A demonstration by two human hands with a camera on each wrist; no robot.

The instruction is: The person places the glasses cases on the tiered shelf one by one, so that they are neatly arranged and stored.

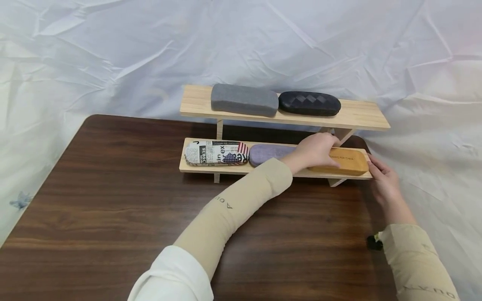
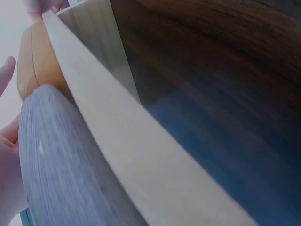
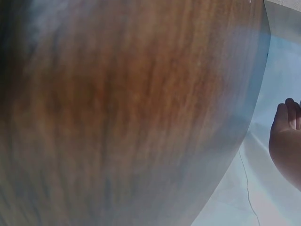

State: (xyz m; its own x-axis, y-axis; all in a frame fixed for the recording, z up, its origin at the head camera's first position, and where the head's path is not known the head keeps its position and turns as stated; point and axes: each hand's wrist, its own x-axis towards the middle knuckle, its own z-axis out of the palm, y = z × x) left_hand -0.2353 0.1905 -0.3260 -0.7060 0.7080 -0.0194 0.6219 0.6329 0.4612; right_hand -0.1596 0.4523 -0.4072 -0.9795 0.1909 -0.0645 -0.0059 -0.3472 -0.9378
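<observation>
A tan-orange glasses case point(image 1: 350, 162) with small lettering lies at the right end of the lower wooden shelf point(image 1: 211, 170). Over its left part is my left hand point(image 1: 314, 150), thumb toward the case's top and fingers spread toward the back. In the left wrist view that hand point(image 2: 11, 174) shows only at the left edge, beside a purple glasses case point(image 2: 61, 160). My right hand point(image 1: 385, 184) touches the shelf's right end, next to the orange case; its fingers look loosely extended. A newspaper-print glasses case point(image 1: 216, 153) lies at the lower shelf's left end.
Above and behind, the upper wooden shelf point(image 1: 196, 100) carries a grey glasses case point(image 1: 244, 99) and a black one point(image 1: 309, 103) with a woven pattern. The rack stands at the back of a dark wooden table point(image 1: 113, 200). White sheeting point(image 1: 113, 54) hangs behind. A small dark object point(image 1: 374, 242) lies near the right sleeve.
</observation>
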